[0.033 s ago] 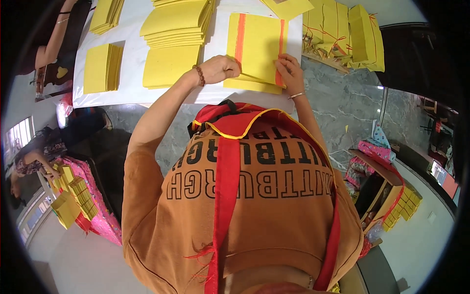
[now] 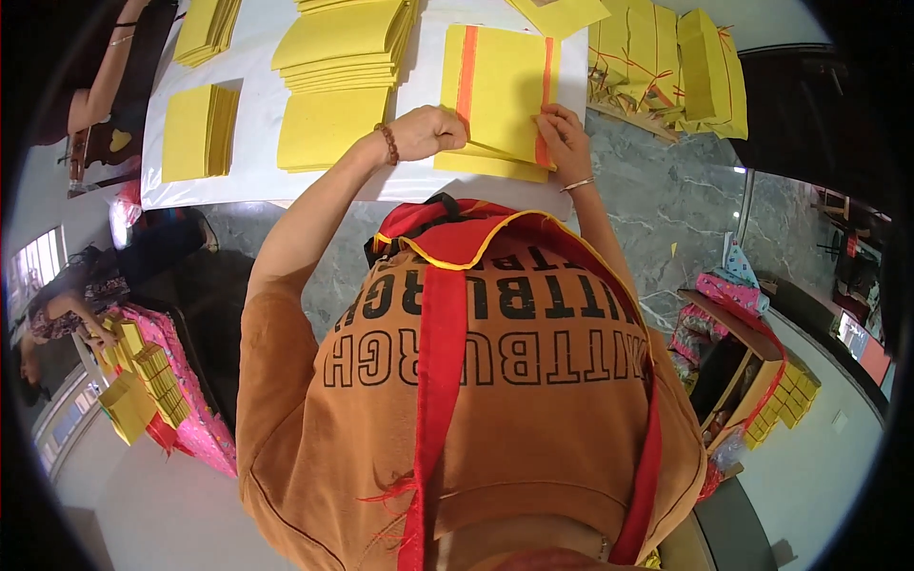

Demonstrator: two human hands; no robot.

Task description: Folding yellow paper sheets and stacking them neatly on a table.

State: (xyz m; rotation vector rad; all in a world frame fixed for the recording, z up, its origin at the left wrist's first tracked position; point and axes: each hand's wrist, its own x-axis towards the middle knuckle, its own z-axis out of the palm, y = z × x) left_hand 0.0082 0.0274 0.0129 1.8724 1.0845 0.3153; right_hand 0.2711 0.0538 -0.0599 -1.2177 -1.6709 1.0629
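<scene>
My left fingers (image 2: 449, 131) pinch the orange-striped yellow sheet (image 2: 506, 81) at seven o'clock, my right fingers (image 2: 549, 125) at four. Its long axis points toward twelve.

Matt paper sheet (image 2: 506, 81), glossy marbled floor (image 2: 666, 209), cloth apron (image 2: 442, 352)

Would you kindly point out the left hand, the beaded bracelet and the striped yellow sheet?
Left hand (image 2: 428, 133), head view: back of the hand.
Beaded bracelet (image 2: 388, 145), head view: middle beads.
Striped yellow sheet (image 2: 505, 84), head view: between the stripes.
</scene>
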